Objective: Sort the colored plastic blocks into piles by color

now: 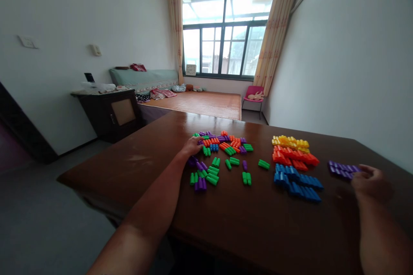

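My left hand (192, 145) reaches to the left edge of a mixed spread of small ribbed plastic pieces, its fingers bent at a purple piece; what they hold, if anything, is too small to tell. That spread has green pieces (213, 175), purple pieces (200, 184) and orange pieces (211, 142). Over at the right, my right hand (368, 177) has its fingers closed at the right end of a purple group (342, 169) lying on the table. Between the hands are a yellow pile (290, 142), an orange-red pile (294, 157) and a blue pile (297, 181).
All pieces lie on a dark brown glossy table (251, 227). Beyond its far edge are a bed with a brown mat (206, 102), a pink chair (253, 92) and a dark cabinet (112, 116) at the left. A window is at the back.
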`<state>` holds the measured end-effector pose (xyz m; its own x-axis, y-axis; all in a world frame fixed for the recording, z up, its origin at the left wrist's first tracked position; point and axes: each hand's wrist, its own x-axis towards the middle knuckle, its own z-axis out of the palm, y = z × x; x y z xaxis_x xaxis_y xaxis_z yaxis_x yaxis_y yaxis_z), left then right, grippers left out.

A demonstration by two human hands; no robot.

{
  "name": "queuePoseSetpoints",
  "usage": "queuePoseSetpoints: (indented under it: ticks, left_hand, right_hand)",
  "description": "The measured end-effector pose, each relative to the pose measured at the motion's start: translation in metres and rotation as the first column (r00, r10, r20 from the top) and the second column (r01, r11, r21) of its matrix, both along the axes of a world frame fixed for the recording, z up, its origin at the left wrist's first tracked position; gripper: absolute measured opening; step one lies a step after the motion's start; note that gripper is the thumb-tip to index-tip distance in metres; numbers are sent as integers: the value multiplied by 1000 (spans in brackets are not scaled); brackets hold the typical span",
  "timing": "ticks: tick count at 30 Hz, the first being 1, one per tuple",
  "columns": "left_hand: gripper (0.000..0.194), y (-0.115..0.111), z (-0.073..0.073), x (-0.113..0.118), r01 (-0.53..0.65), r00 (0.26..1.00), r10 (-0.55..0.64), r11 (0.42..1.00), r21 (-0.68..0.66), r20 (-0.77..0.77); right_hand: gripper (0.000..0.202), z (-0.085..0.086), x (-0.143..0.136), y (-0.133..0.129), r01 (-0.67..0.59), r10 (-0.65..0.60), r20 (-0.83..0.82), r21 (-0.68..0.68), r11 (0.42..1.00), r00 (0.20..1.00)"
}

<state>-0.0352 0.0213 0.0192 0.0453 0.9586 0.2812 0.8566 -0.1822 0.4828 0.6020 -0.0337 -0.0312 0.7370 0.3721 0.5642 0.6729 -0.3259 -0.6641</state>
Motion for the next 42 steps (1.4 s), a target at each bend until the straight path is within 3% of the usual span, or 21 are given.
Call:
queuePoseSetpoints:
  ticks: [3, 6, 9, 12, 15, 17, 18, 20, 23, 26, 28, 30, 33, 36, 38, 40, 42]
  left_hand:
    - [35, 1, 4, 0, 11, 996, -19, 996, 88, 90]
    - [30, -3, 13, 9, 54, 960, -97, 985, 165, 264]
    - [29, -14, 24, 33, 214, 861, -286, 954, 210, 420]
    - [26, -29, 29, 66, 375, 779, -441, 898, 232, 446]
    - [25, -41, 23, 96, 487, 699, -536, 841, 235, 474]
    - [26, -46, 16, 110, 555, 631, -583, 800, 228, 512]
    - [28, -47, 13, 114, 583, 602, -601, 781, 226, 526]
    - [29, -49, 10, 120, 623, 560, -624, 751, 220, 544]
    - [28, -55, 12, 124, 658, 519, -636, 724, 208, 571]
    - [27, -60, 16, 125, 688, 487, -653, 696, 206, 581]
    - [28, -61, 20, 123, 687, 507, -655, 700, 195, 561]
    - [30, -57, 23, 116, 639, 577, -625, 747, 186, 526]
    - [30, -45, 29, 96, 470, 714, -506, 859, 204, 484]
    - [30, -32, 32, 71, 268, 813, -339, 940, 213, 473]
    - [35, -24, 32, 57, 153, 831, -242, 965, 213, 501]
    - [41, -19, 31, 46, 107, 842, -195, 974, 198, 504]
    - [42, -16, 30, 38, 75, 844, -171, 976, 203, 508]
  right_hand:
    - [47, 8, -6, -2, 8, -8, 12, -18, 1000, 1000]
    - [48, 32, -32, -6, -30, 25, 119, 33, 999, 993]
    - [44, 66, -90, -15, -280, 249, 280, 76, 957, 927]
    - [39, 87, -168, -26, -612, 585, 324, -23, 790, 743]
    - [35, 89, -235, -36, -855, 867, 277, -208, 476, 415]
    - [35, 84, -264, -40, -916, 940, 245, -265, 300, 236]
    - [35, 82, -274, -42, -932, 958, 225, -274, 238, 179]
    - [35, 76, -284, -43, -949, 976, 184, -269, 164, 116]
    - [31, 70, -290, -45, -961, 986, 139, -245, 128, 96]
    - [27, 69, -294, -46, -966, 985, 138, -223, 135, 106]
    - [25, 72, -289, -43, -962, 979, 155, -220, 164, 132]
    - [26, 76, -267, -33, -941, 952, 165, -182, 285, 256]
    - [35, 77, -192, -9, -805, 802, 119, -26, 592, 586]
    - [35, 64, -89, 1, -503, 505, 22, 122, 855, 863]
    - [30, 49, -30, -9, -144, 168, -125, 181, 973, 978]
    - [25, 34, 8, -24, 153, -107, -284, 145, 978, 953]
    - [22, 22, 23, -34, 256, -207, -360, 94, 962, 910]
